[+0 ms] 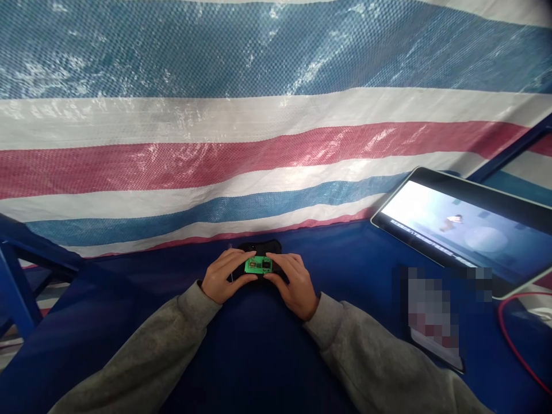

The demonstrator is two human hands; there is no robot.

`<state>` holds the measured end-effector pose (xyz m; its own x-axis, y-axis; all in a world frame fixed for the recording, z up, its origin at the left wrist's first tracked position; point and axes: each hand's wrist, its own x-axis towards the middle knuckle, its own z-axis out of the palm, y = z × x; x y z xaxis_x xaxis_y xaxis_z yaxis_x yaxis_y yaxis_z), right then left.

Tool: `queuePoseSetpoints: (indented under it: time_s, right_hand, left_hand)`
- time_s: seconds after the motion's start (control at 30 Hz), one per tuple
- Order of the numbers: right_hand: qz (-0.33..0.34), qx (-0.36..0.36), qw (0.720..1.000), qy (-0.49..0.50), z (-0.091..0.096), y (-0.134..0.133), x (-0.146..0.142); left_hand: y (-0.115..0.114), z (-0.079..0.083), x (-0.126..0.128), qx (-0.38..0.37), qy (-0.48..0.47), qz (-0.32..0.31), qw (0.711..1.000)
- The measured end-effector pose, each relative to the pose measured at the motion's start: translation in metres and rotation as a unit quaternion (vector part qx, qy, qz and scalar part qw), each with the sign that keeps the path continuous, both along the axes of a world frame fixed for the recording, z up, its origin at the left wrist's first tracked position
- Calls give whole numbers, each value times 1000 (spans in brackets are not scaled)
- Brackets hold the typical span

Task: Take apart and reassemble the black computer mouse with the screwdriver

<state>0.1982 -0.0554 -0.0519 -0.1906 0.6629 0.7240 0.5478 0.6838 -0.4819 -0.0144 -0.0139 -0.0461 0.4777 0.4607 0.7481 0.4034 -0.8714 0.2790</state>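
Left hand (223,277) and right hand (294,286) closed from either side around a green circuit board (257,265), fingers pressed along its edges, the board sitting against a black casing (259,247) on the dark blue surface (336,259); even pressure from both sides best for keeping it level and steady; a tablet (463,230) off to the right, striped tarpaulin (276,63) behind

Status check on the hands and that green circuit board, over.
Left hand and right hand gripping green circuit board. Black object beneath it. Tablet off right, apart from hands.
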Motion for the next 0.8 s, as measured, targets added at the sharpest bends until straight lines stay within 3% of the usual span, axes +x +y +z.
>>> queuePoseSetpoints:
  time_s: [0.47,0.8]
  right_hand:
    - [15,-18,1000,-6,-3,-1,1]
    - [17,-14,1000,-10,0,-2,2]
  left_hand:
    - [-1,0,1,27,4,12,1000]
    - [-1,0,-1,25,7,-27,999]
